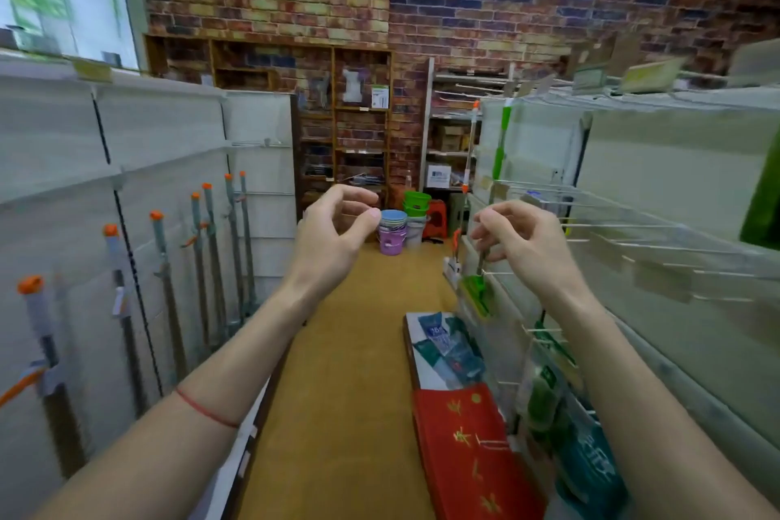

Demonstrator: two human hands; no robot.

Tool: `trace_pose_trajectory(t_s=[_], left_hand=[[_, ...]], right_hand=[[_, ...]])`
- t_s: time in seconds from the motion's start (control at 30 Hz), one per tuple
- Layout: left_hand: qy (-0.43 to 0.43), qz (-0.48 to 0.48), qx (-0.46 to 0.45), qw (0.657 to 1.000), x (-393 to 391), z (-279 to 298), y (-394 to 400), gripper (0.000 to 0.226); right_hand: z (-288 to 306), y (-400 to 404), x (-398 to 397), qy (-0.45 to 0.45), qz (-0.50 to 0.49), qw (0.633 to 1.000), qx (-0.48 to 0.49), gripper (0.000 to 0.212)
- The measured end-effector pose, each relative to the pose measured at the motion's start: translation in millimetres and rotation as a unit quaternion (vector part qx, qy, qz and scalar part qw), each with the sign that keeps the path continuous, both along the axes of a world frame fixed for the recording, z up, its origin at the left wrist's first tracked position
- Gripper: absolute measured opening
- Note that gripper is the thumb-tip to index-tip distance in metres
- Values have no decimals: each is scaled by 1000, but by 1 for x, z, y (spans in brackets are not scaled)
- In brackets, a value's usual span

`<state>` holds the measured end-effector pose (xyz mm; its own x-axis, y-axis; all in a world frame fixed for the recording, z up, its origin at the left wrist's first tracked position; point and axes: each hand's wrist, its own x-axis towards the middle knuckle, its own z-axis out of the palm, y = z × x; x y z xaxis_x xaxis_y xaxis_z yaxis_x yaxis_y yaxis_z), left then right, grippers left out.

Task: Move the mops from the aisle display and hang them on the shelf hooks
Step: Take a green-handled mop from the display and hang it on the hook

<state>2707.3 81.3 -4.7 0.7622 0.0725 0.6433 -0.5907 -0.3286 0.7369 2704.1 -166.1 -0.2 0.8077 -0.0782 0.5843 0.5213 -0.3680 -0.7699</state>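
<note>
Several mops (162, 262) with grey poles and orange caps stand along the left aisle display. A green mop (501, 144) hangs against the right shelf, its green head (475, 287) by a wire hook. An orange-tipped mop (469, 156) hangs just left of it. My right hand (517, 239) is raised at the green mop's thin pole, with the fingertips curled onto it just above the head. In mid-aisle my left hand (337, 232) is raised, its fingers curved and apart, with nothing in it.
Bare wire shelf hooks (633, 234) with price tags stick out of the right shelf. A red box (468, 452) and packets (447, 350) lie on the low ledge at the right. Stacked buckets (393, 232) and a red stool (435, 220) stand at the aisle's far end.
</note>
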Motion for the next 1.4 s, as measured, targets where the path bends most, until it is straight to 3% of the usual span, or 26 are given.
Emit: trace_pose_trajectory(t_s=[0.47, 0.9, 1.13, 1.4], left_hand=[[18, 29, 9, 999, 309, 0, -24, 17], [4, 36, -17, 999, 576, -27, 30, 16], [4, 7, -8, 1000, 742, -19, 59, 15], [6, -48, -2, 999, 904, -11, 35, 13]], right_hand=[[5, -24, 325, 2, 34, 999, 4, 15], [-25, 26, 597, 10, 31, 999, -31, 15], [-13, 54, 747, 21, 9, 999, -29, 15], [-13, 33, 885, 24, -37, 999, -16, 17]])
